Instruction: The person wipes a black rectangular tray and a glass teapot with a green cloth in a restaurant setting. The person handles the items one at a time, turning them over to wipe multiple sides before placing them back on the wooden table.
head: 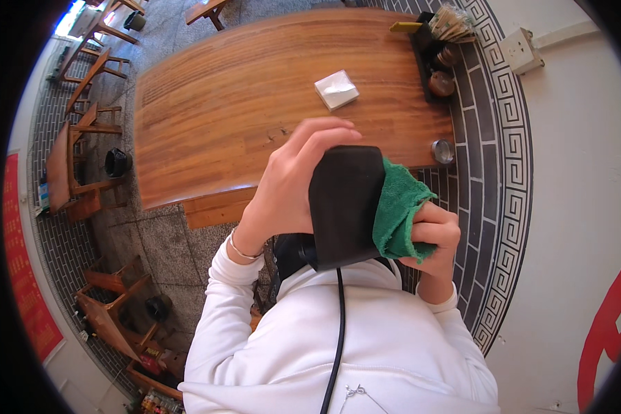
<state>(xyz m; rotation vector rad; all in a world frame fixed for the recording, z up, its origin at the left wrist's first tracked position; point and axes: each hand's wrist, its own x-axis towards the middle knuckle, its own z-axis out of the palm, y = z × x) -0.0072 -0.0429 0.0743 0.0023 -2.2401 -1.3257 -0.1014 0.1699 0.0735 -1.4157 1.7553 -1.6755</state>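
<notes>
My left hand [288,178] grips a black box-shaped object [346,204] from its left side, thumb hidden behind it. The object is held up in front of my chest, with one broad flat face towards me. A green cloth [399,212] is bunched in my right hand [437,233]. The cloth presses against the right side of the black object, and some of my right fingers are wrapped in its folds. What the object has inside or on its far side is hidden.
Beyond my hands stands a wooden table [227,114] with a white tissue pack [337,89] and a glass ashtray [442,151]. A black caddy [420,62] against the tiled wall holds wrapped chopsticks [450,23] and jars. A wooden bench [220,208] sits at the table's near edge.
</notes>
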